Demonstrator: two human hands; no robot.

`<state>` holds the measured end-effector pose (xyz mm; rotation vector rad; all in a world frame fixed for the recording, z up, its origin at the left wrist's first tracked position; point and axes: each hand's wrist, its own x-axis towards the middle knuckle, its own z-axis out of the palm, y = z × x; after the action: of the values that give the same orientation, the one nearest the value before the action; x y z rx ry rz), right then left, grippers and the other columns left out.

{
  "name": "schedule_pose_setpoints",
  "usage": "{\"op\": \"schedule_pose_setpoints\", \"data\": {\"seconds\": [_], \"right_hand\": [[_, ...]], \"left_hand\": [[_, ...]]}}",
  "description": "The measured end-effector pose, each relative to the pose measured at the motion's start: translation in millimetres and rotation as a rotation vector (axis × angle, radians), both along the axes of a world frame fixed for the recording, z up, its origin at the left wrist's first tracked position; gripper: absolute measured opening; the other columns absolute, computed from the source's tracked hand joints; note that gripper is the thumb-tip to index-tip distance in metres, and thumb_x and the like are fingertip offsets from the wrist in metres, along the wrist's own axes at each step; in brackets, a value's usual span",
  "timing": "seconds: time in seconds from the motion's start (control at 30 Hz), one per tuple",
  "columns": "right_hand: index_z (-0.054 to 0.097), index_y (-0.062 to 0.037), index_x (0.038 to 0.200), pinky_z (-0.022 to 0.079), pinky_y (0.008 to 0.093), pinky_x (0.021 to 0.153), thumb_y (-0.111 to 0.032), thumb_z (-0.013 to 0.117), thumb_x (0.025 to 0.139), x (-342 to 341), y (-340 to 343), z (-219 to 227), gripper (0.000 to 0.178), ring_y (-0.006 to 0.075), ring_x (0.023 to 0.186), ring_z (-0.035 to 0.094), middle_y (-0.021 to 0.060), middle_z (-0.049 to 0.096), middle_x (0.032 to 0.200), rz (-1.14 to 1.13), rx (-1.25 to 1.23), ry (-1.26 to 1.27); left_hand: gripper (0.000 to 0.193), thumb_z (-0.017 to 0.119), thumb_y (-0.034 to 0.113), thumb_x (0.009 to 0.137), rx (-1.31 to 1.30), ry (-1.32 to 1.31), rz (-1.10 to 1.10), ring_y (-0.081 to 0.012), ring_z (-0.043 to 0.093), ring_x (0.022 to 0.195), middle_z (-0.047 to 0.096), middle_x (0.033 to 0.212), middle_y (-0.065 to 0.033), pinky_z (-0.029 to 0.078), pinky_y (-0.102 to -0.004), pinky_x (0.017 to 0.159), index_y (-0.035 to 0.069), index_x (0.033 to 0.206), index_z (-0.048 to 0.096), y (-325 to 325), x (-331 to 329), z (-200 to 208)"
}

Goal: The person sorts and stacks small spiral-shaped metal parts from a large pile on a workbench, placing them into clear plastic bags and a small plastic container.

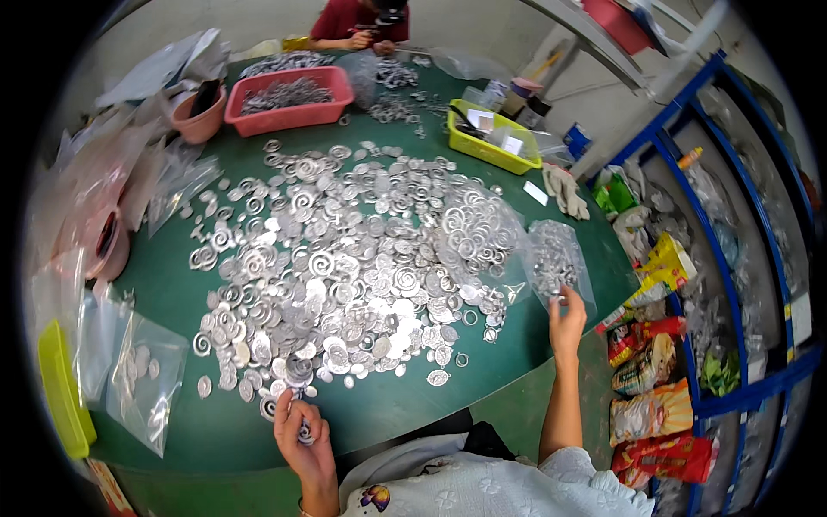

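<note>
Near the table's front edge, my left hand (308, 444) is closed around a few silvery spiral pendants (305, 432), one of them showing between the fingers. The large heap of flat silvery metal pendants (345, 267), round, ringed and spiral, lies just beyond it. My right hand (566, 326) reaches to the table's right side, its thumb and fingertips pinched together at the near end of a clear plastic bag (558, 258) filled with small metal parts. What lies between those fingertips is too small to make out. Another clear bag (482, 228) holding metal rings rests on the heap's right side.
Beyond the heap stand a pink tub (289, 99) of metal parts and a yellow-green basket (493, 142). Gloves (564, 191) lie at the right edge, plastic bags (146, 370) at left. A person (362, 26) works across the table; a blue shelf rack (724, 224) stands right.
</note>
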<state>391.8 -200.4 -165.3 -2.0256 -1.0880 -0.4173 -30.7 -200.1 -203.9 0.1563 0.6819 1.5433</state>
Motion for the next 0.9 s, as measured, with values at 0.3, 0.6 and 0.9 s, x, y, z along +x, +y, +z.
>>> {"op": "schedule_pose_setpoints", "data": {"seconds": [0.3,0.6,0.9], "right_hand": [[0.056,0.0014,0.105,0.039,0.0359,0.088,0.006,0.056,0.077,-148.0,45.1,26.0,0.029,0.0264,0.098,0.051,0.0134,0.057,0.104,0.6,0.205,-0.127],[0.057,-0.0099,0.112,0.031,0.0472,0.098,-0.031,0.066,0.076,-320.3,131.2,-2.8,0.043,0.0324,0.123,0.038,0.0095,0.044,0.131,1.752,-0.374,-0.323],[0.065,-0.0103,0.093,0.032,0.0468,0.097,-0.024,0.06,0.079,-281.8,131.3,-6.2,0.02,0.0315,0.119,0.041,0.0095,0.046,0.128,1.389,-0.429,-0.437]], "left_hand": [[0.021,0.051,-0.003,0.082,-0.012,0.17,0.042,-0.016,0.053,0.065,0.058,0.086,-0.0128,0.043,-0.0269,0.057,-0.003,0.102,0.058,-10.4,-2.7,1.3],[0.034,0.046,-0.01,0.077,0.219,1.417,-0.058,-0.024,0.062,0.08,0.058,0.112,-0.0119,0.048,-0.0295,0.063,0.003,0.106,0.061,3.5,-50.1,17.4],[0.028,0.052,-0.006,0.074,0.193,1.889,-0.138,-0.0312,0.062,0.083,0.059,0.11,-0.0074,0.05,-0.037,0.066,0.004,0.098,0.061,10.7,-76.7,19.1]]}}
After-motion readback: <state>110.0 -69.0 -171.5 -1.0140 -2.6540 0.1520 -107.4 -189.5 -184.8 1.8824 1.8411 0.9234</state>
